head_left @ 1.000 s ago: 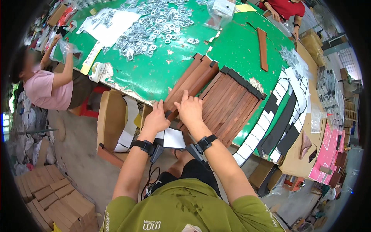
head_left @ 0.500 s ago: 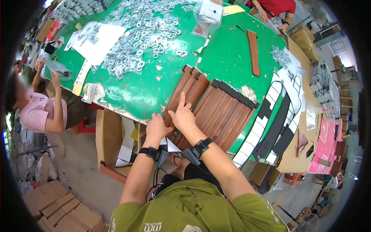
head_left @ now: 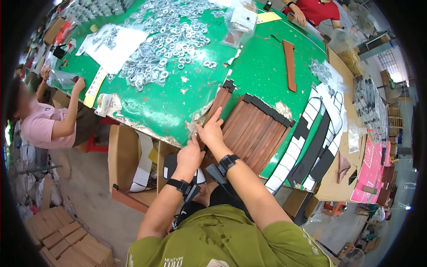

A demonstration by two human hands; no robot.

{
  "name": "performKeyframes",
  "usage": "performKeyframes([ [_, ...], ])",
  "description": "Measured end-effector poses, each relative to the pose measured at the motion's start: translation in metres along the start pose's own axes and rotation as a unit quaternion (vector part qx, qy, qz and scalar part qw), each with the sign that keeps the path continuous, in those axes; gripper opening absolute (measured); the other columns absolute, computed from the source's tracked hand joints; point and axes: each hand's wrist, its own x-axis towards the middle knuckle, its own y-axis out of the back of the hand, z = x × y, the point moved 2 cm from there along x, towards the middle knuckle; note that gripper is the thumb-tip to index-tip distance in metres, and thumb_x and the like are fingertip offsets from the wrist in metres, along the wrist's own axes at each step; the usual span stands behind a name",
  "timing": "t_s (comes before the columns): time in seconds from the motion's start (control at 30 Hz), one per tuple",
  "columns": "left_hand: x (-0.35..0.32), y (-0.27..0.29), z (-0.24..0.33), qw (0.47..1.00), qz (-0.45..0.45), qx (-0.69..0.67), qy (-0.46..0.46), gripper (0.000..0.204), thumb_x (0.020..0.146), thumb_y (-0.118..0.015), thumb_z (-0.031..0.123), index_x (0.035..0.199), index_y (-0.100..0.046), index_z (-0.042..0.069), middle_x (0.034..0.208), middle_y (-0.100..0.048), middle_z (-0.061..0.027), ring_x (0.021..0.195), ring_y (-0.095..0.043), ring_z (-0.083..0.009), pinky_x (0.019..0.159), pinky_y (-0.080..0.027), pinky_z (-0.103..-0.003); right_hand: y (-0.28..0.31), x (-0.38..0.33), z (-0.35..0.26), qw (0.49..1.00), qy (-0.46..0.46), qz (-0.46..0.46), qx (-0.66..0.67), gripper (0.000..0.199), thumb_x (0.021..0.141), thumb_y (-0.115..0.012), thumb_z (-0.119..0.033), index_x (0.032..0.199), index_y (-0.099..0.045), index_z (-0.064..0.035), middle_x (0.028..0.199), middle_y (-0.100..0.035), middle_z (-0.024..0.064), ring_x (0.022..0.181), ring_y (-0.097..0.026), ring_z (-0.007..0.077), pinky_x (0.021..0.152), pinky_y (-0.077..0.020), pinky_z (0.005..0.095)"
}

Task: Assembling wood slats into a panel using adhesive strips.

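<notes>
A narrow bundle of brown strips (head_left: 219, 99) with black ends lies at the table's near edge, pointing away from me. My left hand (head_left: 190, 156) is closed around its near end, fingers curled and partly hidden. Farther along, my right hand (head_left: 211, 132) grips the same bundle, thumb on the left side and fingers stretched along the right. Just right of it, several similar strips lie side by side in a neat stack (head_left: 258, 131), their black ends lined up at the far side.
Many small bagged metal rings (head_left: 171, 44) cover the green table (head_left: 155, 107) at the far left. A single brown strip (head_left: 290, 66) lies far right, beyond black and white bands (head_left: 296, 147). One person (head_left: 49, 120) sits left; another in red (head_left: 318, 11) is opposite.
The brown strips under my hands were spread wider; now they are drawn together into a narrower bundle. My left hand has moved slightly nearer and right, its fingers closing at the near end.
</notes>
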Motion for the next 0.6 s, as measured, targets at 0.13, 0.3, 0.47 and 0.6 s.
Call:
performKeyframes([
  [0.13,-0.019,0.008,-0.007,0.995,-0.044,-0.084,-0.030,0.071,0.083,-0.074,0.029,0.138,-0.042,-0.002,0.117,-0.063,-0.0208,0.096,-0.066,-0.0384,0.078,-0.055,-0.045,0.000,0.003,-0.002,0.999,-0.042,0.000,0.015,0.116,0.082,-0.071,-0.029,0.153,0.017,-0.0037,0.137,-0.033,0.0401,0.114,-0.055,0.0509,0.096,-0.0498,0.0480],
  [0.3,-0.078,0.069,0.013,0.981,0.131,-0.124,-0.073,0.063,0.086,-0.072,0.024,0.136,-0.044,-0.003,0.135,-0.052,-0.0223,0.103,-0.065,-0.0377,0.078,-0.056,-0.043,0.027,0.006,0.019,0.963,0.059,0.076,0.252,0.098,0.084,-0.065,-0.021,0.155,-0.001,-0.0001,0.142,-0.038,0.0347,0.118,-0.056,0.0412,0.098,-0.0480,0.0415],
  [0.47,-0.135,0.086,-0.002,0.916,0.282,-0.228,-0.171,0.050,0.085,-0.072,0.014,0.129,-0.053,-0.001,0.129,-0.057,-0.0216,0.103,-0.064,-0.0372,0.082,-0.055,-0.040,0.124,-0.033,0.036,0.864,0.088,-0.035,0.494,0.085,0.090,-0.065,-0.016,0.154,-0.014,0.0042,0.143,-0.045,0.0207,0.122,-0.053,0.0247,0.099,-0.0462,0.0336],
  [0.6,-0.130,0.063,-0.016,0.952,0.108,-0.272,-0.086,0.039,0.086,-0.071,0.014,0.121,-0.060,0.002,0.110,-0.067,-0.0162,0.097,-0.066,-0.0342,0.079,-0.054,-0.039,0.206,-0.024,0.078,0.891,0.166,-0.033,0.420,0.080,0.092,-0.062,-0.017,0.155,-0.016,0.0022,0.140,-0.049,0.0190,0.119,-0.055,0.0219,0.098,-0.0462,0.0332],
])
